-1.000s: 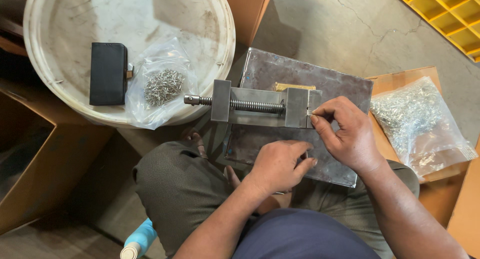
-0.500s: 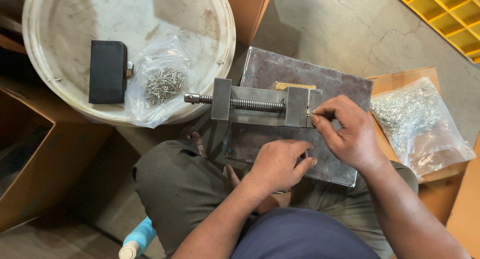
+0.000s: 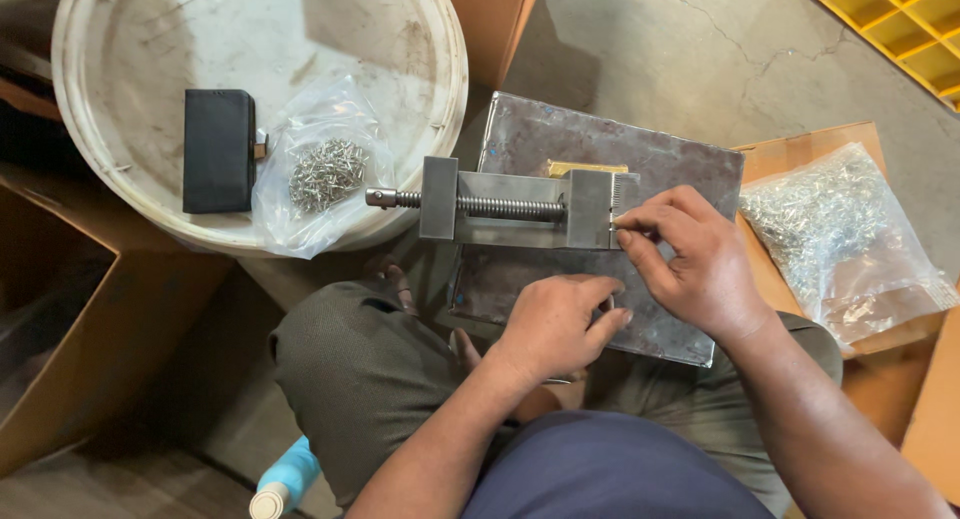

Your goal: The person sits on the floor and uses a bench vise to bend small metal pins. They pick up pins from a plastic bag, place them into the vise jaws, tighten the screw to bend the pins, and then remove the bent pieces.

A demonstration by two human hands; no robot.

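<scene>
Little has shifted since the earlier frames: both hands sit where they were, and only the right fingers have crept a touch at the vise's end.

The right hand (image 3: 690, 264) has thumb and forefinger pinched together on something small at the right-hand jaw of the small grey steel screw vise (image 3: 520, 209); what it pinches is too small to tell. The left hand (image 3: 555, 324), at six o'clock from the vise, rests loosely curled on the dull grey metal plate (image 3: 640, 144) that lies across the person's lap, with nothing visible in it.

At nine o'clock from the vise a clear plastic bag of small silver pins (image 3: 325, 174) lies on a round white bucket lid (image 3: 130, 39), beside a black rectangular case (image 3: 218, 151). At three o'clock a larger clear bag of silver metal pieces (image 3: 835, 239) rests on brown cardboard (image 3: 800, 144).

To do the placing well, I judge, the left hand should press the plate steady while the pinch lines the piece square to the jaw.
</scene>
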